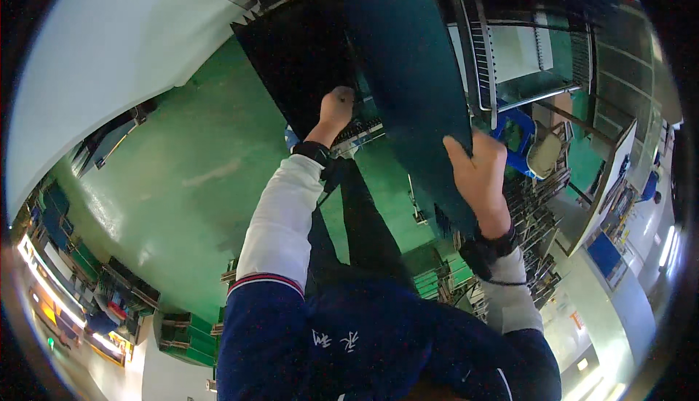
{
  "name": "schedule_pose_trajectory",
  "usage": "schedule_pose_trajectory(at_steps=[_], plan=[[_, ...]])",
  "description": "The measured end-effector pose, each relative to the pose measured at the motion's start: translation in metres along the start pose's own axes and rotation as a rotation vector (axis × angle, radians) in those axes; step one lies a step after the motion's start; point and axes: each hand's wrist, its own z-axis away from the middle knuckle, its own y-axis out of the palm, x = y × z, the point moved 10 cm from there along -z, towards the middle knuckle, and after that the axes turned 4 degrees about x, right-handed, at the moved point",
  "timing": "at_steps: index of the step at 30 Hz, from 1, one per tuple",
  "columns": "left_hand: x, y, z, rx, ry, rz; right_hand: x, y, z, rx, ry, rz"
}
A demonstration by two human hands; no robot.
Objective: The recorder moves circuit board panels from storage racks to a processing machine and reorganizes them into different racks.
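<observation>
Teal, dark and flat, a long panel (pixel 400 59) slants down in front of us from the top edge of the view, between our two hands. Our right hand (pixel 480 171) grips its right edge, thumb on the near face and fingers curled in close; the fingertips behind are hidden. Our left hand (pixel 337 107) is bent nearly to a fist at the panel's left side, against the dark interior of a black slotted rack (pixel 273 59); we cannot tell what, if anything, those fingers hold. Just below that hand runs a toothed strip (pixel 362 136), and the rack's upper left corner looks jagged.

Right of the panel stands a metal-railed rack (pixel 542 95) with comb-like sides. Inside it lies a white sheet (pixel 513 51) with a dark row of marks like a spiral binding, beside a green surface.

Beneath us spreads a glossy green floor (pixel 189 160), streaked with pale reflections. A big white curved-looking surface (pixel 109 59) fills the upper left. At the right we see a blue stool (pixel 518 142) near crowded metal racks (pixel 539 219), with a pale worktop (pixel 601 292) beyond. Green bins (pixel 188 339) are stacked at the lower left, near a brightly lit area.
</observation>
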Motion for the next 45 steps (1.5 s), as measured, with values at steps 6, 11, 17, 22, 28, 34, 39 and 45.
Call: schedule_pose_trajectory(at_steps=[6,11,17,22,28,34,39,45], plan=[[-0.102,-0.003,0.052,0.059,-0.025,0.324,-0.032,-0.008,0.055,0.093,0.134,0.035],[-0.172,0.004,0.138,0.315,-0.009,0.422,-0.030,-0.027,0.097,0.117,0.133,0.008],[-0.220,0.015,0.213,0.395,0.152,0.468,-0.015,-0.059,0.146,0.111,0.075,-0.094],[-0.232,0.006,0.250,0.342,0.183,0.487,-0.013,-0.071,0.186,0.154,-0.017,-0.075],[-0.260,0.014,0.287,0.343,0.149,0.441,-0.029,-0.067,0.256,0.182,0.027,-0.004],[-0.261,0.026,0.303,0.491,0.196,0.187,-0.055,-0.073,0.344,0.254,0.254,0.123],[-0.246,0.009,0.309,0.528,0.165,0.229,-0.072,-0.120,0.421,0.126,0.536,0.065],[-0.239,-0.019,0.322,0.475,0.200,0.175,-0.049,-0.191,0.482,-0.219,0.699,-0.069]])
